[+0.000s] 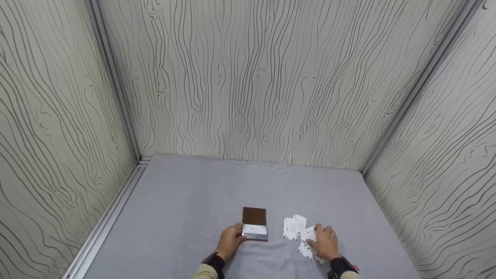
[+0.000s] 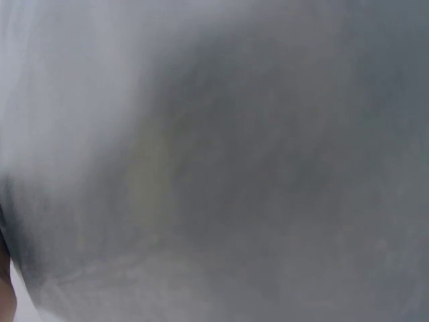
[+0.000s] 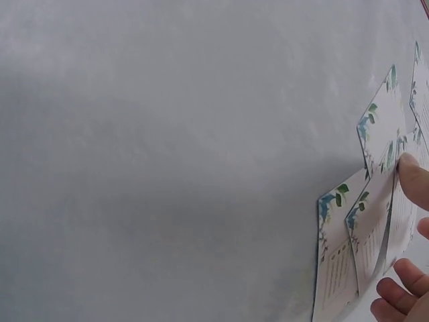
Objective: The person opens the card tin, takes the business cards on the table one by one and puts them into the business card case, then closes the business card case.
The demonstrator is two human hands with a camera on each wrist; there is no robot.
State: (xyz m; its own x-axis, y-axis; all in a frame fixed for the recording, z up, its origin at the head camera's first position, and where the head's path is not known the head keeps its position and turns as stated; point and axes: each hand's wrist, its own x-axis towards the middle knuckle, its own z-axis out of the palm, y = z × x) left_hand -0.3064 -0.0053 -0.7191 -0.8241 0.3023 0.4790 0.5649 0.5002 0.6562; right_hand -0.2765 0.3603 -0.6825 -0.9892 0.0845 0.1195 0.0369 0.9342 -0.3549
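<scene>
My left hand (image 1: 229,241) grips the left side of a small brown card case (image 1: 254,216), its thumb by the near corner. The case's lid stands open at the far side, and white printed cards (image 1: 254,229) lie inside. To the right, my right hand (image 1: 326,242) pinches a white card (image 1: 309,233) with green and blue leaf prints, thumb on the near edge. Other such cards (image 3: 337,241) lie fanned and overlapping under and around that hand. The left wrist view has mostly blurred cloth, with a sliver of the left hand (image 2: 5,295) at its edge.
Beyond the right hand, two overlapping cards (image 1: 290,228) lie between it and the case. A grey cloth (image 1: 186,201) with a few creases covers the table. Wood-grain patterned panels (image 1: 248,77) enclose the back and both sides, with a metal rail (image 1: 104,221) along the left edge.
</scene>
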